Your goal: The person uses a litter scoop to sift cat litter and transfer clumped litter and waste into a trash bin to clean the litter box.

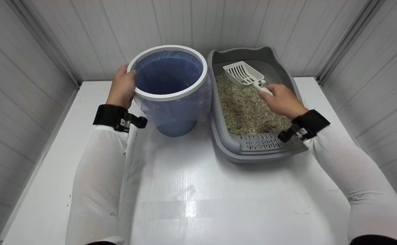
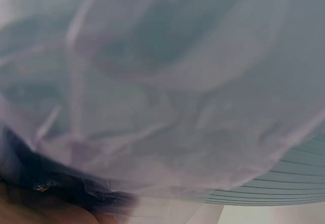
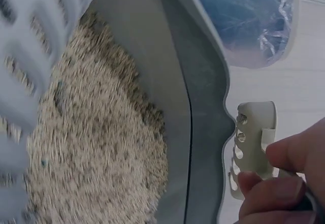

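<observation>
White panelled walls close in a white desk (image 1: 191, 190) on three sides.

Left hand (image 1: 122, 86): at the left rim of a blue bin (image 1: 170, 89), which has a white ring on top and a clear bag liner (image 1: 174, 109) draped down its sides. Fingers curl over the ring, so the grip is closed on the bin's rim. Bin sits toward the desk's far edge, left of centre, tilted toward the camera. Left wrist view is filled by the liner plastic (image 2: 162, 92), blurred; nothing else readable there.

Grey litter tray (image 1: 253, 149) touches the bin's right side, also toward the far edge, right of centre. It holds pale granular litter (image 1: 242, 109) and has a slotted step at its near end.

Right hand (image 1: 282, 100): above the tray's right half, grip closed around the handle of a white slotted scoop (image 1: 243, 74). Scoop head points to the tray's far left, raised above the litter and looking empty. Right wrist view shows fingers (image 3: 269, 188) wrapped on the scoop handle (image 3: 254, 142), with litter (image 3: 96, 148) and tray wall (image 3: 203, 112) beyond.
</observation>
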